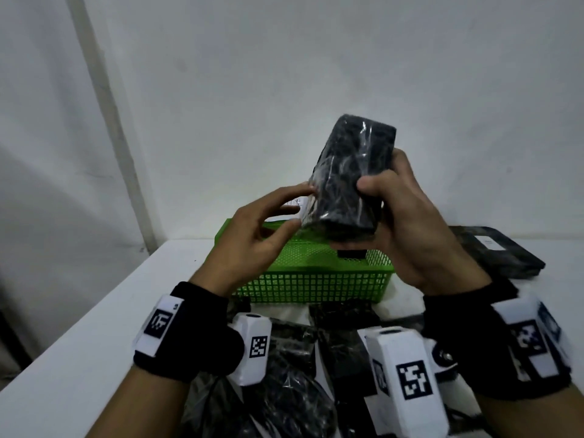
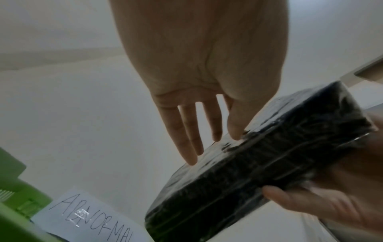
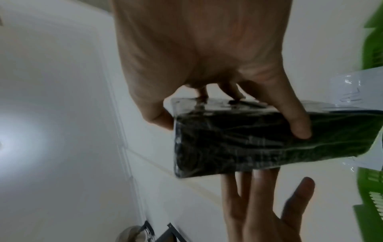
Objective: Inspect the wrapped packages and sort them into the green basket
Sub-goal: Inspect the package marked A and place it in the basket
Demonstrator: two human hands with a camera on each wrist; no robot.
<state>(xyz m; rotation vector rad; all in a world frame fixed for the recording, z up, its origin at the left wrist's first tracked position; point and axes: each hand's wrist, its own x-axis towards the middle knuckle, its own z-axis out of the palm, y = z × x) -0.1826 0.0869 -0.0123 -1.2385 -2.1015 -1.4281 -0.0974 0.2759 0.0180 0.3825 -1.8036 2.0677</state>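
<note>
dim, flat indoor light, greyish cast in all views. glare streaks on the package (image 1: 350,175) wrap; bright hotspot at left edge of right wrist view. wrist views soft, motion-blurred, edges stretched.

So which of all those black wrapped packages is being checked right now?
The black package raised above the green basket: the right hand grips it, left hand fingertips touch it. The rest lie on the table.

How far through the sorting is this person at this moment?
Early to midway, by the look of it. Done: at least one dark item already sits inside the green basket. In hand: the right hand grips a plastic-wrapped black package raised above the basket, with the left hand touching its edge. Left: a pile of wrapped packages on the table.
</note>
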